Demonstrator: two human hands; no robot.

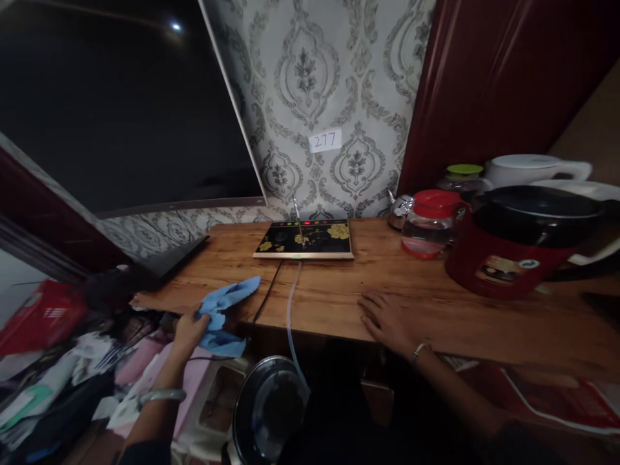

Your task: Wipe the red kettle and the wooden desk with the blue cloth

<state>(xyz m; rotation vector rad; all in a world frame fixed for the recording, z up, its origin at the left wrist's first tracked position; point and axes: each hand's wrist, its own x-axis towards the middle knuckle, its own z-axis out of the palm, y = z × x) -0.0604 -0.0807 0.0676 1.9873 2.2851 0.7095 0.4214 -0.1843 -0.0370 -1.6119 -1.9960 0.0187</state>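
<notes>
My left hand (pixel 191 329) grips a blue cloth (pixel 225 298) at the front left edge of the wooden tabletop (pixel 334 297); part of the cloth hangs below the edge. My right hand (pixel 386 321) lies flat on the wood near the front edge, fingers spread, holding nothing. Between and beyond my hands sits a black tea stove panel (pixel 314 240) with gold flowers, red lights and a thin metal spout. A clear hose (pixel 290 316) and a dark cord run from it over the front edge.
At the right stand a red-and-black kettle (pixel 513 271), a red-lidded jug (pixel 429 226) and a small metal teapot (pixel 398 210). A large screen (pixel 126 110) leans at the left. Below are a dark round pot (pixel 271 407) and piled cloths (pixel 87 368).
</notes>
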